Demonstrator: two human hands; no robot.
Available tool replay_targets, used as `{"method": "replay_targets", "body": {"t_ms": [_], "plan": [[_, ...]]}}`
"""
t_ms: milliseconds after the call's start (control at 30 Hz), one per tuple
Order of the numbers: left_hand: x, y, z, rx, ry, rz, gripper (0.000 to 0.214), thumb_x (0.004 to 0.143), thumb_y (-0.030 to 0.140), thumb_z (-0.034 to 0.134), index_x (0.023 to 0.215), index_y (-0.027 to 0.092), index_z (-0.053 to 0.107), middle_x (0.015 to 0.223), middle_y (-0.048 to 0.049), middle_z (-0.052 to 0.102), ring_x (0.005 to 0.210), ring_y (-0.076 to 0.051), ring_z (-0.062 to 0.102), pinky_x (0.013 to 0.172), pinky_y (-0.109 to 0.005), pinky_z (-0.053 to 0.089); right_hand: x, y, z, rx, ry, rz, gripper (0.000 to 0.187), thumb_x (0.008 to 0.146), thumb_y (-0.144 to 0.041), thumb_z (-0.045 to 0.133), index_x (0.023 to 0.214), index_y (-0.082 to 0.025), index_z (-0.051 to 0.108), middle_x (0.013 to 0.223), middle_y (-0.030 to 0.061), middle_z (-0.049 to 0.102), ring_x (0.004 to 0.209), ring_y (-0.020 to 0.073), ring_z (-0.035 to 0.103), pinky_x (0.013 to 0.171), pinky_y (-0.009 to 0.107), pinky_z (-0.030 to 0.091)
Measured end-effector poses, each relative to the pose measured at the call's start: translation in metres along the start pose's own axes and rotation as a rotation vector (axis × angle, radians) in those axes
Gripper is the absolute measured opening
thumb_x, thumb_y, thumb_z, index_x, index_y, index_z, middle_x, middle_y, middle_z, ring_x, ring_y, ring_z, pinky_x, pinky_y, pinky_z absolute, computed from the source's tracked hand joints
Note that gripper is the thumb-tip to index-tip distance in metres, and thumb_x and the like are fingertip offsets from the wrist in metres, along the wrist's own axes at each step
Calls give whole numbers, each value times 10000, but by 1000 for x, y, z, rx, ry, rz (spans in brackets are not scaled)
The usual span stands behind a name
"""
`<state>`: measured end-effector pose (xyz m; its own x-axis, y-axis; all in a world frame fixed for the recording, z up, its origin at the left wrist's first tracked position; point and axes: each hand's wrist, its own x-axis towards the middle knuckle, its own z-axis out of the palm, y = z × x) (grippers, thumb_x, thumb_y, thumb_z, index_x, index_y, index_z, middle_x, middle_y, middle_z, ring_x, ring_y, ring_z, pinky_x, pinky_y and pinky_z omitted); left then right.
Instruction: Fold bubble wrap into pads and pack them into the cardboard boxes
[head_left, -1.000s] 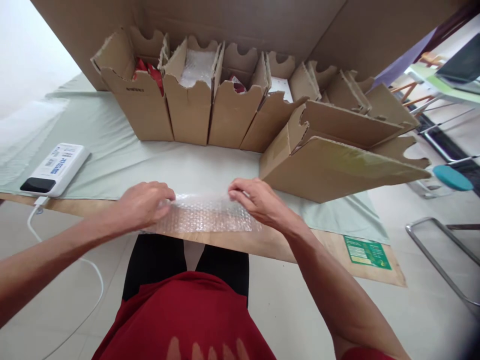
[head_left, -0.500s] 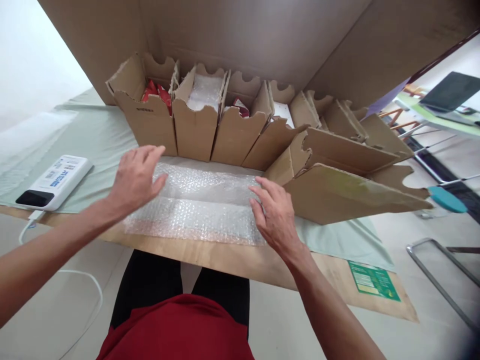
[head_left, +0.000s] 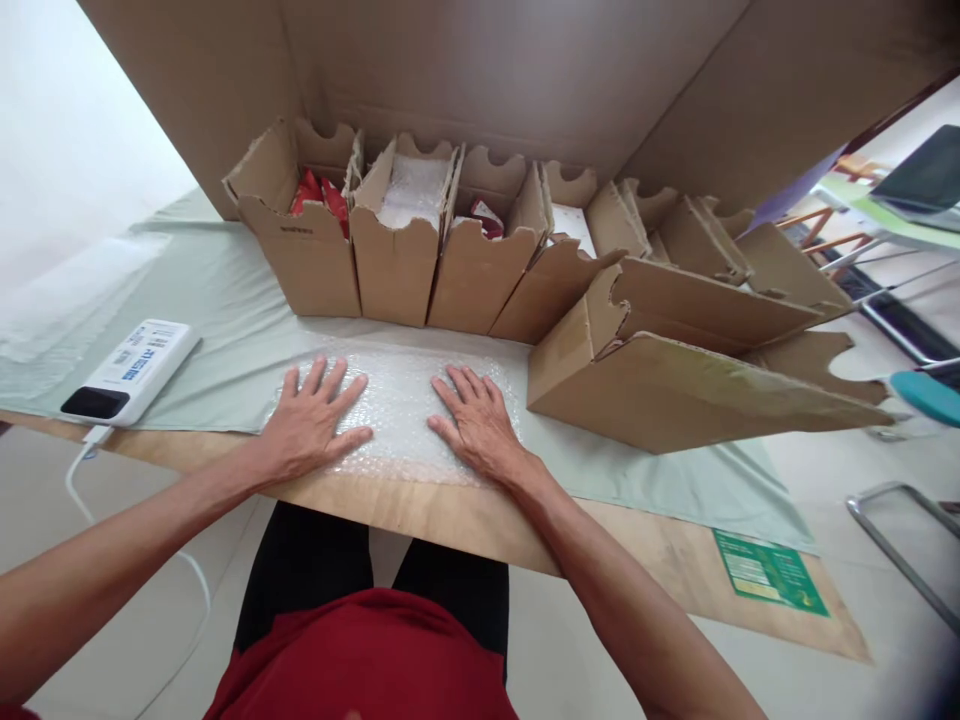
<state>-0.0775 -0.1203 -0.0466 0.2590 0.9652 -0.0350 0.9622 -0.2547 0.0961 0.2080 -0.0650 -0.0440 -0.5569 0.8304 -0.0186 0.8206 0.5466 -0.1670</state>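
Observation:
A clear sheet of bubble wrap lies flat on the cloth-covered table in front of me. My left hand rests palm down on its left part, fingers spread. On its right part my right hand is also pressed flat, fingers stretched out and a little apart. Neither hand grips anything. Between the hands the wrap's middle shows. Just beyond it stands a row of cardboard bins: one holds red packets, another a stack of bubble wrap, a third a dark red and white item.
A white power bank with a white cable lies at the left. An angled cardboard bin stands close to my right hand. Large cardboard walls rise behind the bins. A green label is on the wooden table edge.
Both hands have come down from above the bubble wrap's ends and now lie flat on it, closer together. The camera view has shifted slightly.

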Motion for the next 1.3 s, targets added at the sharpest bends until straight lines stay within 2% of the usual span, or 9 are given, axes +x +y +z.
{"method": "replay_targets", "body": {"t_ms": [200, 300, 400, 500, 667, 833, 1033, 1200, 1300], "plan": [[-10, -13, -2, 21, 83, -193, 729, 997, 601, 361, 1528, 110, 448, 1669, -307, 249, 1563, -503, 175, 1161, -779, 143, -16, 9, -6, 6, 67, 178, 587, 1046, -414, 510, 1540, -100, 475, 1639, 217, 362, 1535, 372, 303, 1229, 525, 302], [9, 10, -9, -8, 162, -97, 642, 1024, 542, 364, 1507, 132, 465, 1697, -266, 208, 1588, -443, 141, 1205, -728, 127, -8, 1, -11, 14, 118, 143, 570, 1046, -410, 494, 1543, -131, 475, 1640, 199, 370, 1535, 376, 305, 1206, 545, 335], [34, 28, -15, -58, 80, 78, 607, 1043, 502, 368, 1557, 182, 402, 1698, -200, 269, 1589, -372, 202, 1243, -638, 176, 13, -10, -13, 29, 96, 85, 571, 1057, -421, 478, 1564, -161, 450, 1650, 177, 361, 1541, 360, 297, 1216, 545, 312], [42, 13, -13, -26, -10, 43, 651, 1038, 514, 362, 1576, 148, 377, 1685, -230, 280, 1575, -415, 218, 1237, -645, 179, 19, -6, -10, 21, 61, 115, 566, 1056, -398, 495, 1549, -122, 466, 1642, 201, 367, 1541, 364, 294, 1242, 529, 267], [1, -48, -4, 53, 154, -170, 670, 1033, 516, 305, 1496, 54, 449, 1611, -329, 346, 1534, -492, 268, 1179, -682, 266, -53, 25, -5, 100, 128, 120, 498, 1041, -358, 488, 1472, -114, 542, 1605, 216, 419, 1509, 368, 362, 1210, 572, 339], [-41, -35, -4, -28, 268, 104, 575, 1030, 519, 387, 1468, 161, 491, 1660, -216, 338, 1570, -400, 244, 1242, -600, 258, -135, 34, -8, 173, 207, -103, 426, 1024, -381, 533, 1407, -208, 600, 1554, 154, 507, 1419, 332, 494, 1113, 537, 470], [-35, 21, -10, -78, 93, 400, 721, 881, 589, 645, 1472, 199, 504, 1573, -188, 492, 1470, -379, 439, 1235, -608, 275, -118, 22, 2, 112, 423, -215, 229, 1032, -145, 508, 1094, -201, 720, 1231, 118, 743, 1149, 292, 689, 932, 470, 533], [-45, 1, -21, -172, 146, 349, 353, 930, 326, 535, 1246, 237, 665, 1290, -92, 728, 1236, -269, 661, 1256, -568, 255, -123, 15, -26, 365, 579, -170, 169, 1036, -145, 530, 1050, -221, 681, 957, 43, 768, 880, 204, 728, 826, 376, 543], [-58, -19, -38, -348, 140, 203, 284, 945, 383, 494, 1049, 282, 738, 1115, -34, 789, 1115, -250, 714, 1139, -468, 446, -146, 16, -48, 489, 584, -29, 129, 1031, -195, 568, 1054, -245, 686, 863, 2, 742, 789, 170, 716, 763, 311, 559]]}}
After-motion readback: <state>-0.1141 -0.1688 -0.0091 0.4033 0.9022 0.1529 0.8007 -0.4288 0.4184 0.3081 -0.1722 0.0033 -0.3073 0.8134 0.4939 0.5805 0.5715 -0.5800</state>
